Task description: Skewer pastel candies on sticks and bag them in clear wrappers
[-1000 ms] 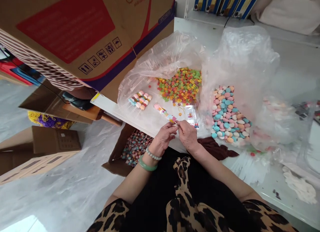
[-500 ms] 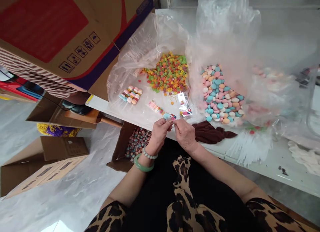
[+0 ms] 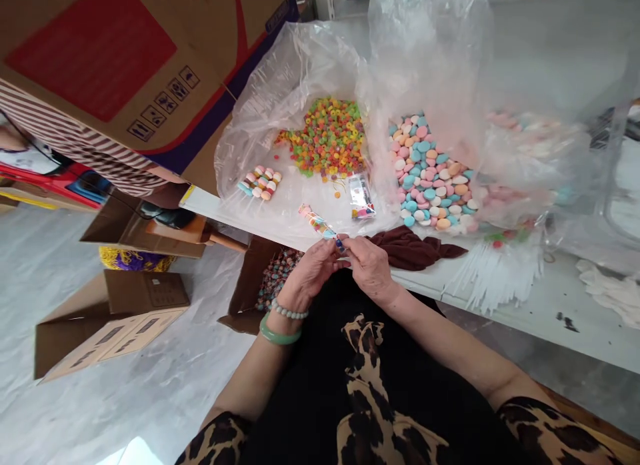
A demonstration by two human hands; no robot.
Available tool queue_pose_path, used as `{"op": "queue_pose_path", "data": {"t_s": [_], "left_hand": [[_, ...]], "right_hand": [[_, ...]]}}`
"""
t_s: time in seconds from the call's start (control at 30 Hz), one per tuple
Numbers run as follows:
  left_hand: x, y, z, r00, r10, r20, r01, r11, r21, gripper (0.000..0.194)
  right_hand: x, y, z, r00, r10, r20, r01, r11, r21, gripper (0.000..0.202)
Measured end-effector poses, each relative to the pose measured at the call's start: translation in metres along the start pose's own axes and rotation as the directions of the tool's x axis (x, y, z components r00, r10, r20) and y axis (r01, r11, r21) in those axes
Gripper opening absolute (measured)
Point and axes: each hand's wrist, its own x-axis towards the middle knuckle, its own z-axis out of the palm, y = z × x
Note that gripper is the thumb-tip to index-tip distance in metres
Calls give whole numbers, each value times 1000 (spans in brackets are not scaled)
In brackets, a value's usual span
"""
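Note:
My left hand [image 3: 314, 266] and my right hand [image 3: 371, 265] meet at the table's front edge, fingers pinched close together. Between them is the near end of a clear printed candy wrapper [image 3: 319, 223] with colourful sweets inside; its far end points away to the left. Just beyond lies a small stack of wrappers [image 3: 361, 197], shiny and printed. Candy skewers [image 3: 261, 183] with pastel and coloured sweets rest to the left on the plastic. Behind my hands is a heap of ring gummies [image 3: 330, 138] on a clear plastic bag [image 3: 295, 58].
Pastel oval candies [image 3: 433, 178] fill another plastic bag at right. A brown cloth [image 3: 415, 249] and white sticks [image 3: 500, 275] lie along the table edge. A large carton [image 3: 150, 58] stands at left. Below, an open box [image 3: 277, 278] holds wrapped candies; another carton [image 3: 145, 298] sits on the floor.
The near end of the candy wrapper now lies further in between my fingers. My left hand has opened out slightly beneath it. The view has shifted a little.

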Motion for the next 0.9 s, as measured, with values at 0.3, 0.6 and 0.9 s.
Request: {"op": "queue_pose_path", "data": {"t_s": [0.3,0.6,0.9], "left_hand": [[7,-8,12,898,222,-380,-257,966,-44,27],[11,-4,-3,968,40,-248,-96,972,-216,27],[7,-5,-3,995,63,-81,-74,987,-144,47]], "right_hand": [[1,-1,9,980,186,69,-199,921,335,14],[10,-1,10,844,391,366,-535,640,552,11],[23,-6,20,732,471,492,-654,282,702,37]]}}
